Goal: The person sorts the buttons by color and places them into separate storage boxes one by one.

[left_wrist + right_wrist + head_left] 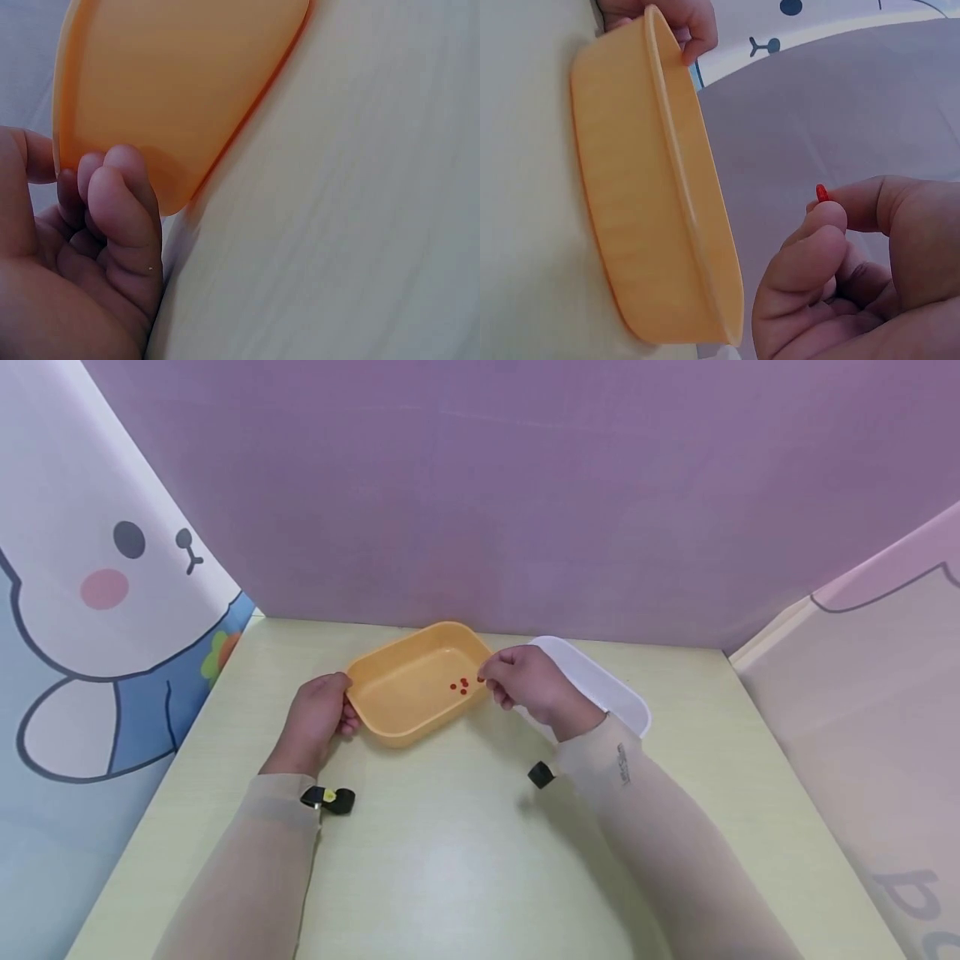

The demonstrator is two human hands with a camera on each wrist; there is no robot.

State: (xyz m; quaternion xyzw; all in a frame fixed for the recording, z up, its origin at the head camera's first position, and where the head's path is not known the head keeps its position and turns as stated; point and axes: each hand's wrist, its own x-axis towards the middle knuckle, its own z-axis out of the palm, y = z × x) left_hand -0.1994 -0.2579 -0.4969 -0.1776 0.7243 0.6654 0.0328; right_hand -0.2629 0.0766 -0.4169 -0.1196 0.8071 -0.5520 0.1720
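A yellow-orange plastic tray (408, 737) stands on the table, turned at a slant. My left hand (315, 714) grips its left end, with the thumb up at the rim and the other fingers curled against the outer wall. Over the tray's right end, my right hand (531, 683) pinches a small red piece (822, 193) between thumb and forefinger; it is shiny and narrow, its exact kind unclear. Several similar red pieces (463, 685) lie on the tray floor near the right end.
A white oblong tray (603, 687) sits behind and right of my right hand, partly hidden by it. The pale table (442, 860) meets a purple panel (510, 510) at the back. Printed panels flank both sides, with a cartoon animal (112, 635) on the left.
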